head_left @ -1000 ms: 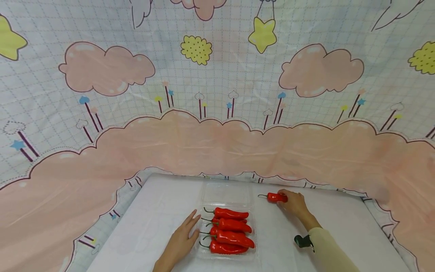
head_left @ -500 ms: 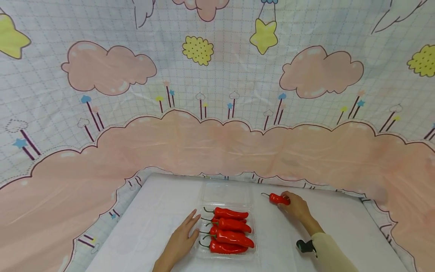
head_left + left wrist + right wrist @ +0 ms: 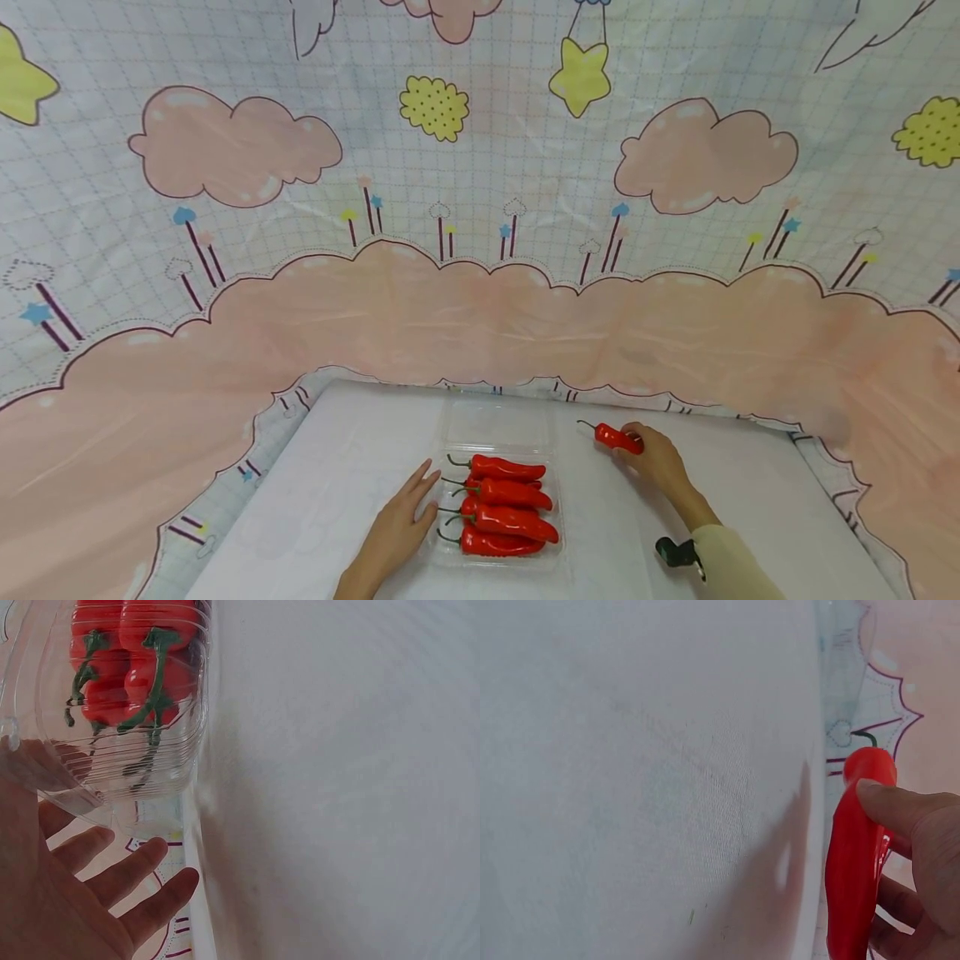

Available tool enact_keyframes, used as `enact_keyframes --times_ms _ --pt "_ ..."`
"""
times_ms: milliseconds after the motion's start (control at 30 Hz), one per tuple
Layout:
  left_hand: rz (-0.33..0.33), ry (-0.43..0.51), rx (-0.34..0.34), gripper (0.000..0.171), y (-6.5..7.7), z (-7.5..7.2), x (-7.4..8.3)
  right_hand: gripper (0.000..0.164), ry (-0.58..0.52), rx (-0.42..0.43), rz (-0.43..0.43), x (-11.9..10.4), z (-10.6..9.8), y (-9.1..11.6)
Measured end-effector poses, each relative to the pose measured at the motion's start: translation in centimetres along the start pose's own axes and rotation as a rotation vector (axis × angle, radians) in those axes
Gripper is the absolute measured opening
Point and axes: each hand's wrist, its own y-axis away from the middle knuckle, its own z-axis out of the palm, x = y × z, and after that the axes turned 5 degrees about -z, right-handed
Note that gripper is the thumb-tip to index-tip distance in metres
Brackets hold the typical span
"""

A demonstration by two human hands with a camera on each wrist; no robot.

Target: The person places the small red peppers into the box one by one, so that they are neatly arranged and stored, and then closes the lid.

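Between the thumb and fingers of my right hand (image 3: 654, 456) is a red chili pepper (image 3: 617, 438), its green stem pointing left, to the right of a clear plastic box. In the right wrist view the thumb presses along the side of this pepper (image 3: 853, 862). Several more red peppers (image 3: 506, 493) lie stacked in the clear plastic box (image 3: 557, 553), stems to the left. My left hand (image 3: 395, 527) is at the box's left side with fingers spread straight. In the left wrist view its thumb side is close against the box (image 3: 154, 780); contact is hard to tell.
The box's transparent lid (image 3: 497, 423) is folded back flat behind it. A white table surface (image 3: 360, 417) lies under everything. Behind it hangs a patterned cloth (image 3: 480, 325) with clouds and stars. A dark device (image 3: 675, 552) sits at the right wrist.
My right hand has shifted slightly to the right with the pepper, which now tilts more, its tip lower than the stem. The left hand and the box have stayed in place.
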Motion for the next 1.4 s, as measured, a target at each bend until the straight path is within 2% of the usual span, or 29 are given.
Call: enact_keyframes --times_ms 333,567,1400 --pt "0.018 -0.012 0.015 0.047 0.0 0.1 -0.1 0.046 -0.032 0.027 -0.006 -0.8 -0.3 0.9" --pt "0.011 -0.011 0.007 0.046 -0.1 0.1 -0.1 0.044 -0.033 0.071 -0.071 -1.9 -0.6 1.8" --pt "-0.001 -0.014 -0.018 0.046 -0.6 0.1 -0.2 0.045 -0.083 0.098 -0.117 -6.4 -0.9 4.3"
